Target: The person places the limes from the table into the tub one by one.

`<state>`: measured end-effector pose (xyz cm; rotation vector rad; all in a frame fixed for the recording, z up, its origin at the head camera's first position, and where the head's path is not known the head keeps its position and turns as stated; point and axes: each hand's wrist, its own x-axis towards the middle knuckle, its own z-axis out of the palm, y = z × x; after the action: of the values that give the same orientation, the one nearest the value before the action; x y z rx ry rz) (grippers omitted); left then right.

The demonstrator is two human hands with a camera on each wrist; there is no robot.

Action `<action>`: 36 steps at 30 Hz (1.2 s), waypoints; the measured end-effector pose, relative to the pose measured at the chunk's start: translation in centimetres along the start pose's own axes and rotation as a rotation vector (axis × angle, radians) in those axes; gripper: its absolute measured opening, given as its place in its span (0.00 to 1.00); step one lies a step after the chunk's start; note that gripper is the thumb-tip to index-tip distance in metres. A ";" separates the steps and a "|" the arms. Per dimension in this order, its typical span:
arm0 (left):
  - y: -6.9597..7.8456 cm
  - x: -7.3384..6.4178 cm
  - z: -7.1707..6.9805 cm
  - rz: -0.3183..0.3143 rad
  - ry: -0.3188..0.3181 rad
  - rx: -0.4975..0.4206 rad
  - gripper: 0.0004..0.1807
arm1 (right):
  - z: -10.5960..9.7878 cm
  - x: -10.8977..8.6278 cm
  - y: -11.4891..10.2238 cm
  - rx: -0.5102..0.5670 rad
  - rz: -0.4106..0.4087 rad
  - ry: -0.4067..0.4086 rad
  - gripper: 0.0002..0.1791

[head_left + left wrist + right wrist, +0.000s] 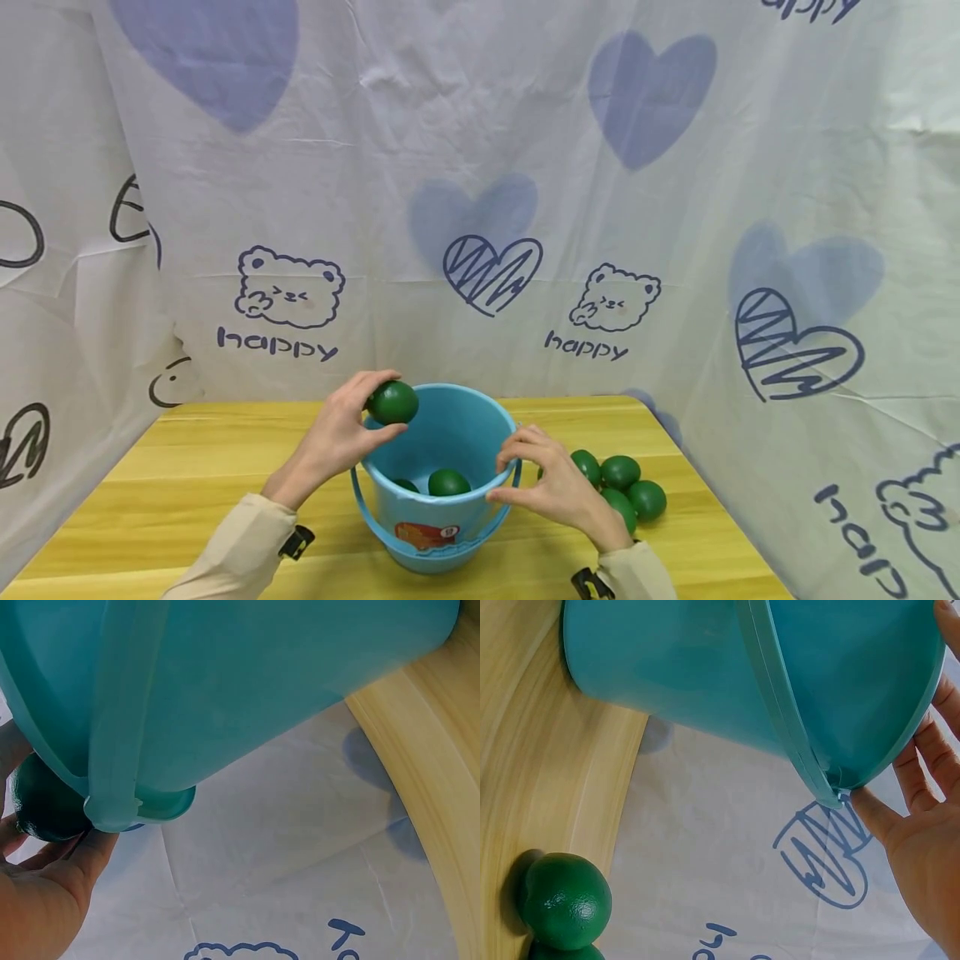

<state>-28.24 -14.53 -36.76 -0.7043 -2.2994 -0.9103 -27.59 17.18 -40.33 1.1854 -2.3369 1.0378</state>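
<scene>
Holding one green fruit (393, 402), the left hand (347, 425) is at the left rim of a blue bucket (416, 508), thumb below the fruit and fingers curved over its top. In the left wrist view the rim and handle (120, 712) cover part of the fruit; cannot tell whether it touches them. Right hand (551, 479) grips the bucket's right rim, fingers bent, thumb toward the near side.

Bucket stands upright on the wood-grain bench (225, 467), handle hanging down in front, red label (423, 535) facing the wearer. Two more fruits visible inside: one in plain view (449, 482), the other (406, 484) mostly hidden by the front wall. Further green fruits (620, 472) lie clustered on the bench, right of the bucket, partly behind the right hand. Pale curtain (375, 208) behind, printed with hearts, bears and "happy".
</scene>
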 end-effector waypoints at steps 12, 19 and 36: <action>-0.2 0.1 0.4 -0.007 -0.020 0.009 0.35 | 0.0 0.0 0.0 -0.003 0.010 0.003 0.15; -0.6 0.1 0.5 -0.008 -0.007 0.018 0.33 | 0.0 -0.1 0.1 -0.003 -0.021 0.008 0.15; -0.7 -1.0 0.1 -0.027 0.012 0.022 0.20 | 0.0 -0.1 0.0 -0.004 -0.015 0.011 0.15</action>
<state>-27.99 -15.13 -37.79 -0.6583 -2.3102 -0.8975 -27.55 17.20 -40.37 1.1904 -2.3170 1.0312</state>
